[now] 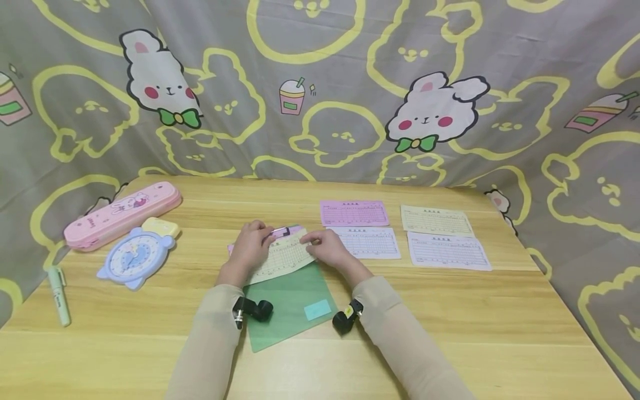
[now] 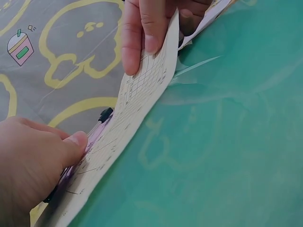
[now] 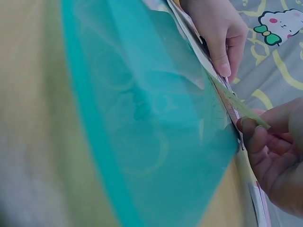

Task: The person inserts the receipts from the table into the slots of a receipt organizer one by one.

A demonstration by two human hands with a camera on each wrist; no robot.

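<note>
A translucent green clip folder point(image 1: 282, 311) lies on the table with a light blue label point(image 1: 317, 310) at its lower right. Across its top part is a pale yellow printed form point(image 1: 282, 258), its lower edge lifted and bent. My left hand point(image 1: 248, 247) holds the folder's dark metal clip point(image 1: 281, 231) at the top edge, thumb in front. My right hand point(image 1: 327, 247) pinches the form's right end between thumb and fingers. Behind the form, some pink paper point(image 2: 97, 138) shows beside the clip. The left fingertips are partly hidden.
To the right lie a pink form point(image 1: 354, 213), a white form point(image 1: 370, 243), another yellow form point(image 1: 436, 221) and another white form point(image 1: 449, 251). At left are a pink pencil case point(image 1: 122, 214), a blue bear-shaped clock point(image 1: 136, 258), a yellow item point(image 1: 161, 226) and a green marker point(image 1: 59, 296).
</note>
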